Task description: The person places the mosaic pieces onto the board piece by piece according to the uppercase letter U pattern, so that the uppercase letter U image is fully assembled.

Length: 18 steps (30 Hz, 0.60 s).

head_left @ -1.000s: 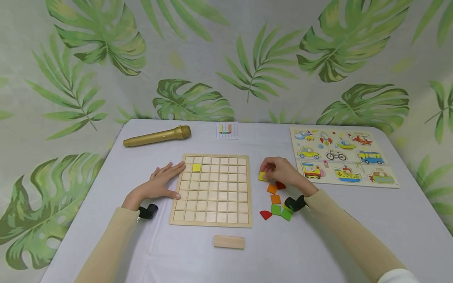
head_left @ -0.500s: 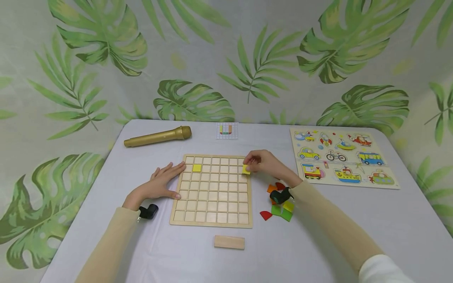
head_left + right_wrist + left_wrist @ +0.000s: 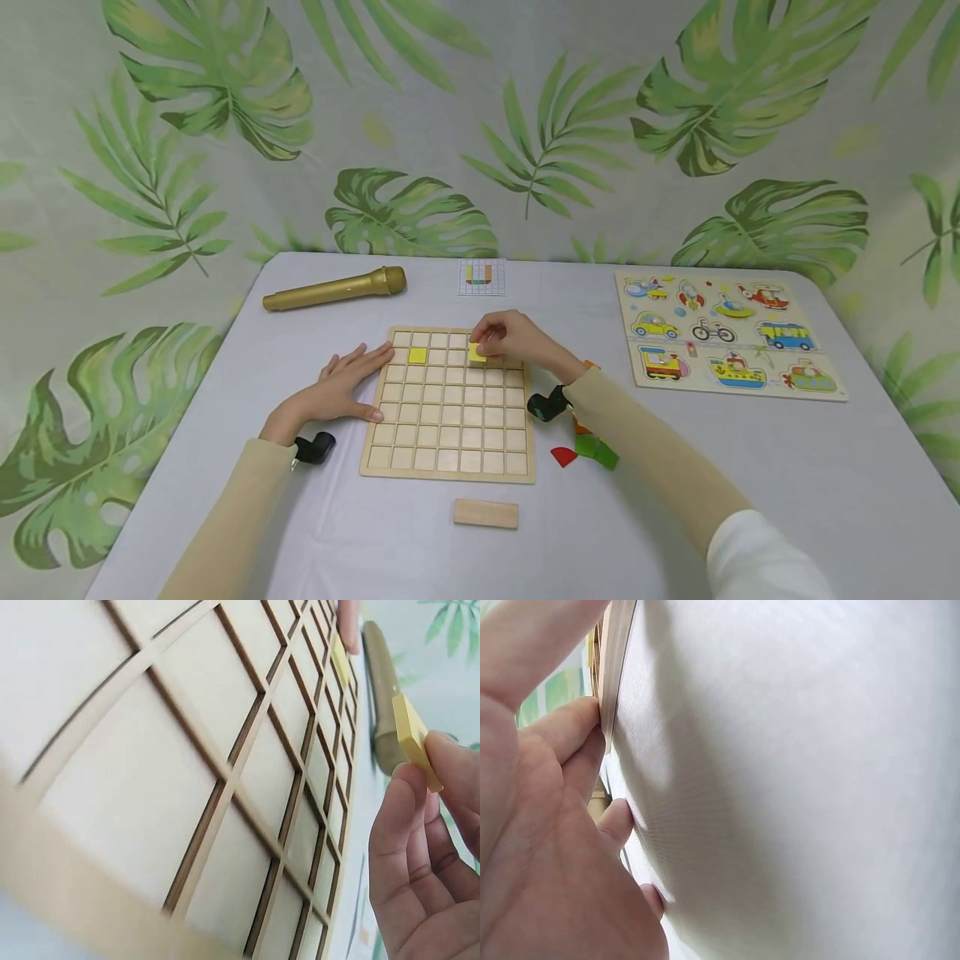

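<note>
A square wooden grid board (image 3: pixel 450 400) lies flat on the white table. One yellow square tile (image 3: pixel 417 356) sits in a cell near its upper left corner. My left hand (image 3: pixel 337 389) rests along the board's left edge, fingers spread, the fingertips and thumb touching the frame. Thumb and fingers of my right hand (image 3: pixel 512 339) pinch a second yellow square tile (image 3: pixel 417 739) over the upper right part of the board. In the right wrist view this tile is tilted and held above the cells.
Green tiles (image 3: pixel 596 450), a red quarter-round piece (image 3: pixel 563 457) and orange tiles lie right of the board, partly under my right forearm. A pattern card (image 3: pixel 482 277) and gold microphone (image 3: pixel 334 289) lie behind. A vehicle puzzle (image 3: pixel 727 335) is far right, a wooden block (image 3: pixel 486 513) in front.
My right hand has picked the yellow tile up from the pile on the right and carried it left over the board. My left hand has stayed at the board's edge.
</note>
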{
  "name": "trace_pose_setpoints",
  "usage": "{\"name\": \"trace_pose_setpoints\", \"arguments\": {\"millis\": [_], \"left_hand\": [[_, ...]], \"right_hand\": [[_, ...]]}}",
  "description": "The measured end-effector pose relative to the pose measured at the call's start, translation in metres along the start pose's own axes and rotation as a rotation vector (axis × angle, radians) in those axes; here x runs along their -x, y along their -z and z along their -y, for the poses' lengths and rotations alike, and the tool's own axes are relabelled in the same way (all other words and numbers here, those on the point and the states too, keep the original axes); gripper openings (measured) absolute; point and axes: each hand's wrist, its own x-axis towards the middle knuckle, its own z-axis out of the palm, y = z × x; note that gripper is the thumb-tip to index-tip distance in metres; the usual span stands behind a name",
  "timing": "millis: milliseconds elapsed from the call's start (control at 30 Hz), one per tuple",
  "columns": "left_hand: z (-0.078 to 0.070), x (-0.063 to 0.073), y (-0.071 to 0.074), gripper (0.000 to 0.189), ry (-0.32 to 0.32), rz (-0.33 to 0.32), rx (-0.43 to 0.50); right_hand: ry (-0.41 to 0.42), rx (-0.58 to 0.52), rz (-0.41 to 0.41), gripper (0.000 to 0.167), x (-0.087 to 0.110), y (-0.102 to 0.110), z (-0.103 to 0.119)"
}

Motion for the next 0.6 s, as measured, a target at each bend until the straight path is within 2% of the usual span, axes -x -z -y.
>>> {"name": "trace_pose_setpoints", "arguments": {"millis": [133, 600], "left_hand": [[-0.001, 0.0, 0.0, 0.104, -0.001, -0.001, 0.009], [-0.002, 0.0, 0.001, 0.103, 0.008, 0.0, 0.005]], "right_hand": [[0.023, -0.013, 0.012, 0.01, -0.011, -0.01, 0.004], [-0.036, 0.03, 0.022, 0.011, -0.042, -0.043, 0.012]]}}
